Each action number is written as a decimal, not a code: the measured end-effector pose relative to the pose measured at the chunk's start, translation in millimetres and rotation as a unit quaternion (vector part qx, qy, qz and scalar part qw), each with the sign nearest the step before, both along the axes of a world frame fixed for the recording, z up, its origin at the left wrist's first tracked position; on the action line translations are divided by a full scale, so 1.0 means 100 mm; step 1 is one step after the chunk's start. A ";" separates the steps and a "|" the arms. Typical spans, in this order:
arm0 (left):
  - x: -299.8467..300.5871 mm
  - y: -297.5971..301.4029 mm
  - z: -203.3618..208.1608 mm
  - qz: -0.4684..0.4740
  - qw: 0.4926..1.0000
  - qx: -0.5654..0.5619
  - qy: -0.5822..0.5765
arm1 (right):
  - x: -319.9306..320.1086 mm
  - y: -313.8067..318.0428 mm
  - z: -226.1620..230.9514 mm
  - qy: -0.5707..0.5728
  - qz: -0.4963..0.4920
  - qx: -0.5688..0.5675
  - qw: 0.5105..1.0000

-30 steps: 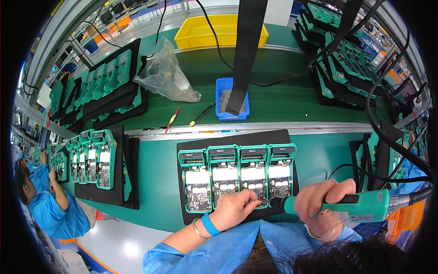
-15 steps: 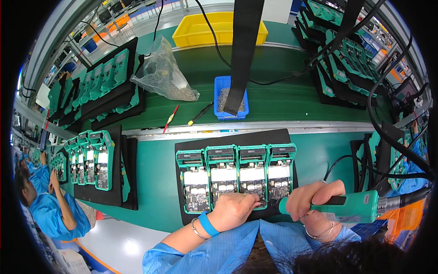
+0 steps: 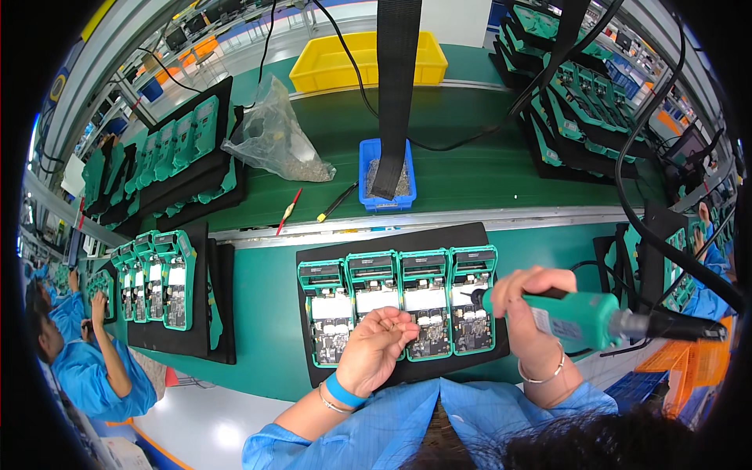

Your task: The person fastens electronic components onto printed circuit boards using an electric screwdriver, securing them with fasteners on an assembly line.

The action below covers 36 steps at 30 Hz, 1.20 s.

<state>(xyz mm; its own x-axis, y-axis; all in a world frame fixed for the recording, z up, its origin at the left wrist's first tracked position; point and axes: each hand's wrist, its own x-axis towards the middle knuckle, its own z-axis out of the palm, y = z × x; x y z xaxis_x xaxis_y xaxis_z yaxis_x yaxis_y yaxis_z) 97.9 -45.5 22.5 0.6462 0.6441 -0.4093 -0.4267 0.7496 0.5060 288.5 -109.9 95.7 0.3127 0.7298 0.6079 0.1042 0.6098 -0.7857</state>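
Observation:
Four-sided green plastic housings with circuit boards and white panels stand side by side on a black foam pad before me. My right hand is wrapped round a green electric screwdriver with a cable at its rear end. Its dark tip lies over the rightmost housing, near the white panel; whether it touches cannot be told. My left hand, palm turned up, hovers over the lower part of the middle housings with fingertips pinched together. Whatever is between them is too small to make out.
A blue tray of small metal parts sits beyond the pad, below a hanging black strap. Nearby lie a plastic bag, a red stick-like tool and a yellow bin. Stacked housings flank me; a co-worker sits left.
The screwdriver in my right hand has moved up from the housings' lower edge to the rightmost housing. My left hand has drawn away leftward and turned palm up. The whole view has shifted slightly.

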 end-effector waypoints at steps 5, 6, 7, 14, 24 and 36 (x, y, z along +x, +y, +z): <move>-0.13 -0.02 -0.08 -0.015 0.999 -0.011 -0.031 | 0.01 0.13 -0.15 0.007 -0.020 -0.036 0.999; -0.14 -0.01 -0.08 -0.014 0.999 -0.013 -0.031 | 0.02 0.15 -0.17 -0.001 -0.020 -0.037 0.999; -0.14 0.00 -0.09 -0.028 0.999 -0.015 -0.043 | 0.02 0.16 -0.19 -0.001 -0.020 -0.038 0.999; -0.15 0.06 -0.10 -0.086 0.996 0.018 -0.028 | -0.03 0.24 -0.16 -0.044 -0.047 -0.065 0.996; -0.18 0.06 -0.09 -0.134 0.988 0.071 0.000 | -0.02 0.25 -0.16 -0.057 -0.037 -0.080 0.995; -0.10 0.03 -0.12 -0.128 0.991 0.043 -0.012 | -0.08 0.33 -0.21 -0.055 -0.072 -0.131 0.987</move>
<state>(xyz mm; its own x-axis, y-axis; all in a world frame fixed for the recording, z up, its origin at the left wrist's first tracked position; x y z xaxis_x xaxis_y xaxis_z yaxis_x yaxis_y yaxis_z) 88.0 -42.5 10.9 0.8019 0.4897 -0.3423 -0.2415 0.7897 0.5639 280.4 -76.9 75.0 0.3680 0.8190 0.4402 0.2679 0.3600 -0.8937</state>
